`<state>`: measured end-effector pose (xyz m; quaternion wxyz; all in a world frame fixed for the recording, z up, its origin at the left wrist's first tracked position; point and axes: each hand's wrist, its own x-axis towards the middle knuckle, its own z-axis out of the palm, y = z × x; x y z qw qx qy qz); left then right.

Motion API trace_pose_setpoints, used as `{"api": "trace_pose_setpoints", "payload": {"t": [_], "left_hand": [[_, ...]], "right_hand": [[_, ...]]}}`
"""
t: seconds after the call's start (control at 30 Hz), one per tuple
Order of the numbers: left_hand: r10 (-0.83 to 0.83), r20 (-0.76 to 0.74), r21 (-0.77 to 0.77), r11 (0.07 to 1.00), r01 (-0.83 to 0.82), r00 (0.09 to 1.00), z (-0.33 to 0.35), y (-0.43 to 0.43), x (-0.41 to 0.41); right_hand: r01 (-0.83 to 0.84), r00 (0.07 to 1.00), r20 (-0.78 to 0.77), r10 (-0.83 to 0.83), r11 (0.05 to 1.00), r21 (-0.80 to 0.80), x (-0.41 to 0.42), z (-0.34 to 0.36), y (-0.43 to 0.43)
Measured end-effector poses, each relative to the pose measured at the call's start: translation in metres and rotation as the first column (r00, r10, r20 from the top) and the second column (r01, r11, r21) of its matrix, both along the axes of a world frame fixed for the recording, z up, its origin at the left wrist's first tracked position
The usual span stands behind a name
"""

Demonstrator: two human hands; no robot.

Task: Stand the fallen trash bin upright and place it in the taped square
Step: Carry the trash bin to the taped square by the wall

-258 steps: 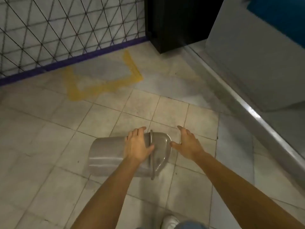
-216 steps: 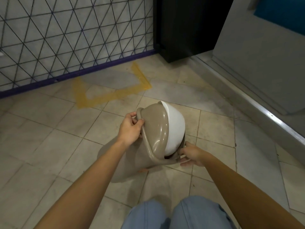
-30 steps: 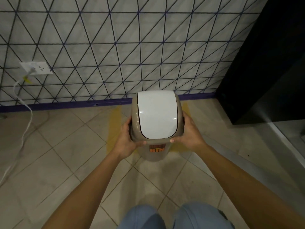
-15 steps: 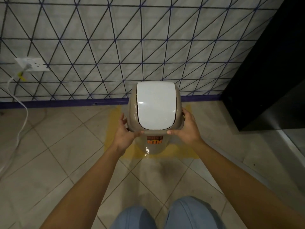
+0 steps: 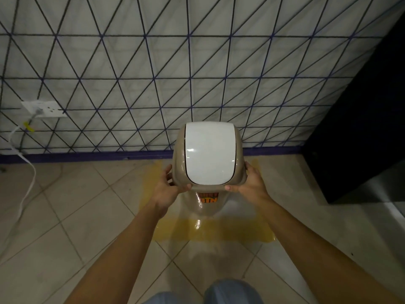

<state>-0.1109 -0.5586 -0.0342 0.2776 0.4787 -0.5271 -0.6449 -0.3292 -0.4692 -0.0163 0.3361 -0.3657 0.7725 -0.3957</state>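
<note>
The beige trash bin (image 5: 209, 156) with a white swing lid and an orange label stands upright within the yellow taped square (image 5: 214, 232) on the floor, close to the wall. My left hand (image 5: 167, 187) grips the lid rim on the left side. My right hand (image 5: 248, 185) grips it on the right side. The bin's base is near the square's middle; whether it rests on the floor I cannot tell. The bin hides the far side of the tape.
A tiled wall with dark diagonal lines and a purple baseboard (image 5: 87, 155) runs behind. A black cabinet (image 5: 361, 128) stands at the right. A wall socket (image 5: 43, 108) with a white cable (image 5: 28, 178) trailing down is at the left. My knees show at the bottom.
I have carried the upright bin forward and lowered it into the taped square. Much earlier it lay on its side and I tipped it up with both hands.
</note>
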Motion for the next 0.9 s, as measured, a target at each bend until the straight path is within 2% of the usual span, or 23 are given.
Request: {"api": "trace_pose_setpoints", "payload": {"t": [0.23,0.57,0.9], "left_hand": [[-0.004,-0.05,-0.021,1.0,0.003,0.999,-0.006,-0.026,-0.015],[0.001,-0.051,-0.011,1.0,-0.002,0.999,-0.01,-0.051,-0.024],[0.016,-0.059,-0.041,0.999,-0.019,0.998,-0.009,-0.075,-0.037]], "right_hand": [[0.038,0.998,0.055,-0.036,0.999,-0.034,-0.016,-0.004,-0.025],[0.012,0.997,0.073,-0.009,0.999,-0.046,-0.028,-0.006,-0.052],[0.07,0.993,0.101,-0.062,0.995,-0.073,-0.035,-0.011,-0.076]]}}
